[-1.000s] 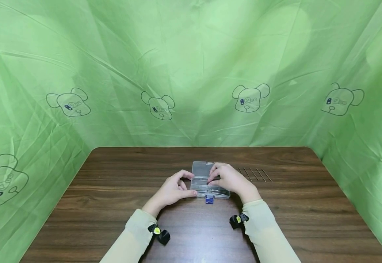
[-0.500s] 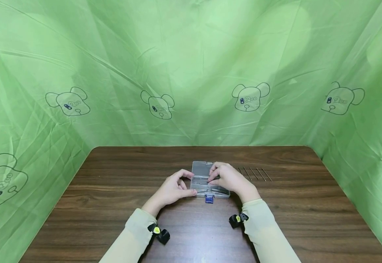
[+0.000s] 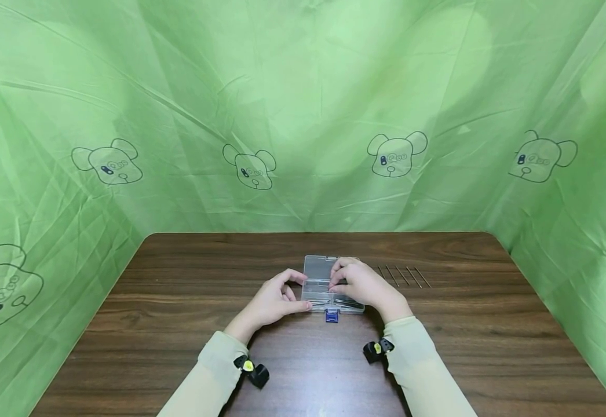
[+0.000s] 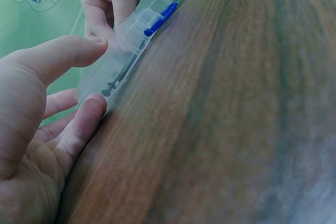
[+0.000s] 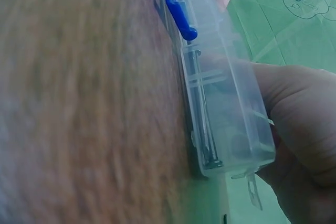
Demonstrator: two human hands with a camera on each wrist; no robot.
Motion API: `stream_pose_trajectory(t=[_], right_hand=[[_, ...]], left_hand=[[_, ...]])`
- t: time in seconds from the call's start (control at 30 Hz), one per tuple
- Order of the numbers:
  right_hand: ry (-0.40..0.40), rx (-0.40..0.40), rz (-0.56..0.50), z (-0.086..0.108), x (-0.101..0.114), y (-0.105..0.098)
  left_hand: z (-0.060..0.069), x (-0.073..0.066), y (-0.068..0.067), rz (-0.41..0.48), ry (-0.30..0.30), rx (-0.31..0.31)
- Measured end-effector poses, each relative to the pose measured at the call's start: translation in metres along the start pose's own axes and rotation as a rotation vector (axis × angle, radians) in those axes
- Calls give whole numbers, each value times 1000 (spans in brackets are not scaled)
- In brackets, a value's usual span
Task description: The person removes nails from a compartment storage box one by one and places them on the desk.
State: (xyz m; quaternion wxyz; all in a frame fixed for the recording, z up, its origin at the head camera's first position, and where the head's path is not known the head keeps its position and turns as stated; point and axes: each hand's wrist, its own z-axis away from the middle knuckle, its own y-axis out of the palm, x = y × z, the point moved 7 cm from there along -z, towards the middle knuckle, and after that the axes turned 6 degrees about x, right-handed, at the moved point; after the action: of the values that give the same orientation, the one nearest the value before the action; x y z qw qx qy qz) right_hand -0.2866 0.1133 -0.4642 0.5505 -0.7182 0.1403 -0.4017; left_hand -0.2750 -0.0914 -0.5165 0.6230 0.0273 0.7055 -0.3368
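Note:
A clear plastic compartment box (image 3: 317, 288) lies on the table with its lid (image 3: 317, 267) folded back. Its blue latch (image 3: 331, 316) faces the front. My left hand (image 3: 272, 298) grips the box's left side between thumb and fingers. The fingers of my right hand (image 3: 357, 282) reach down into a rear compartment and pinch a thin nail, mostly hidden behind the fingertips. Several long nails (image 5: 206, 114) lie in the front compartments, their flat heads visible through the wall in the right wrist view.
Several loose nails (image 3: 409, 277) lie in a slanted row on the brown wooden table (image 3: 204, 260), right of the box and just behind the right hand. Green cloth (image 3: 303, 116) with bear-face drawings hangs around the back and sides.
The nail that stuck out leftward from the right fingertips half a second ago now shows only as a short piece. The left hand and the box stay where they are.

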Motion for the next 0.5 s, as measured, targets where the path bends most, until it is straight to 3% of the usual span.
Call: stream_pose_trajectory(t=[0.27, 0.5], right_hand=[[-11, -4, -32, 3, -2, -6], [-24, -8, -131, 4, 0, -12]], left_hand=[[-1, -2, 1, -7, 9, 3], [0, 0, 0, 5, 7, 0]])
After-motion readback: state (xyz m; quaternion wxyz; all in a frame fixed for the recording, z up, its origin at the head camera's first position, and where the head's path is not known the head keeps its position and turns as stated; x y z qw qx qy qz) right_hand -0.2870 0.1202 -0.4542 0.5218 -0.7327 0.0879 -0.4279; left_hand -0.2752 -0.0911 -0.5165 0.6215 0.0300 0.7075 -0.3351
